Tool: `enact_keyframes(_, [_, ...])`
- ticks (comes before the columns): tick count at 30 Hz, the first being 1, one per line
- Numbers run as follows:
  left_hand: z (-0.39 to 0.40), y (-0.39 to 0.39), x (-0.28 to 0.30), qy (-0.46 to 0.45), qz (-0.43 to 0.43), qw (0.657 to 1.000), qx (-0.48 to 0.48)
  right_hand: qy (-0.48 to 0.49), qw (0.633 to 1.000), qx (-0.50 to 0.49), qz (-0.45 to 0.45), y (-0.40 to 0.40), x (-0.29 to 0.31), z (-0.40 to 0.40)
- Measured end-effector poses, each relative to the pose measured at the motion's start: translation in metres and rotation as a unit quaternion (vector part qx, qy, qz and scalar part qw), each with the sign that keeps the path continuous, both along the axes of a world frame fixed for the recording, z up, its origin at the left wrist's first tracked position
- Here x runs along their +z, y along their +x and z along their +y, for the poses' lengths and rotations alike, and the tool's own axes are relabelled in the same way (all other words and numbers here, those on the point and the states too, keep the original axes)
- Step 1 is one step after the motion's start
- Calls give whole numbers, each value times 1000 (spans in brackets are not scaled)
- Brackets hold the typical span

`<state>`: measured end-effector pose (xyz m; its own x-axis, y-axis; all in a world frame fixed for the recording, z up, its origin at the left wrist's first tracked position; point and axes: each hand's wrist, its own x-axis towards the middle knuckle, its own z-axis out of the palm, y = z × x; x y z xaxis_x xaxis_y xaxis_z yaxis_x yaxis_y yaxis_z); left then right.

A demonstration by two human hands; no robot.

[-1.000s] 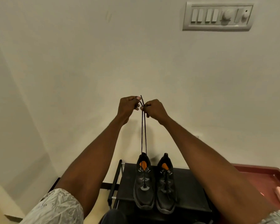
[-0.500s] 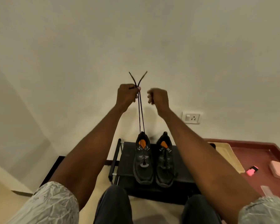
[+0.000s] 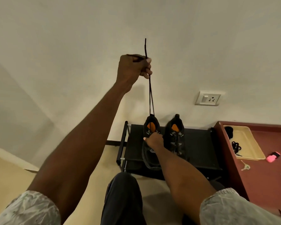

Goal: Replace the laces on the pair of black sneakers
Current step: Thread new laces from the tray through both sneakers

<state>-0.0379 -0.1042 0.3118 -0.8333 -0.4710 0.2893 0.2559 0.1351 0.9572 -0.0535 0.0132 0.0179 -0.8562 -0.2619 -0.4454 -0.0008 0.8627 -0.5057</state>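
I see the left hand [image 3: 133,69] raised high against the bare wall [image 3: 201,38], its fingers curled tight around both strands of the black lace [image 3: 150,95]. One lace tip sticks up above the fist, and the strands run taut down into the collar of the left sneaker [image 3: 150,127]. The right hand [image 3: 154,139] is low, resting on the tongue area of that same shoe; I cannot tell whether its fingers pinch anything or only press. The right sneaker [image 3: 176,135] stands just beside it, laced, heels of both close to the wall.

Both shoes sit on a black rack [image 3: 198,143], left of its middle, with bare black surface to their right and a metal post at the left edge. A dark red table [image 3: 258,176] butts against the rack's right side. On it a cream tray [image 3: 248,143] holds black laces [image 3: 236,146]; near its front edge lie a pink object [image 3: 273,157] and keys [image 3: 245,166]. A wall socket [image 3: 208,99] is above the rack. I can read no brand or writing anywhere.
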Motion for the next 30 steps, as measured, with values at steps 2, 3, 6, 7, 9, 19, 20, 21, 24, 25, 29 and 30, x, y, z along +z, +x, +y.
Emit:
enact_keyframes(2, [-2,-1,4,-14,10,1000,-9,21,999,5,45,-1,-4,0])
enact_keyframes(3, [-4,-3,6,-22,16,1000,-8,32,998,11,58,-2,-6,0])
enact_keyframes(6, [-7,-9,17,-51,33,998,10,33,997,4,69,-9,-8,0])
enact_keyframes(7, [-7,-10,19,-61,38,997,16,29,998,-1,64,-12,-8,0])
enact_keyframes(9, [-7,-13,25,-76,45,996,29,20,998,-7,53,-17,-9,0])
enact_keyframes(19, [-12,-19,38,-59,82,992,70,-7,999,-30,12,-29,-24,1])
enact_keyframes(20, [-11,-20,39,-58,86,992,68,-8,999,-31,6,-30,-26,1])
enact_keyframes(21, [-8,-20,41,-60,91,992,65,-12,999,-31,4,-31,-26,1])
enact_keyframes(24, [-1,-23,43,-73,98,991,53,-16,999,-30,3,-34,-30,1])
enact_keyframes(25, [-1,-24,42,-73,98,991,54,-13,999,-30,1,-34,-33,1])
enact_keyframes(29, [-8,-22,30,-50,86,993,71,-8,1000,-16,-6,-32,-38,4])
enact_keyframes(30, [-12,-19,30,-50,75,993,73,-8,1000,-7,-10,-32,-37,5])
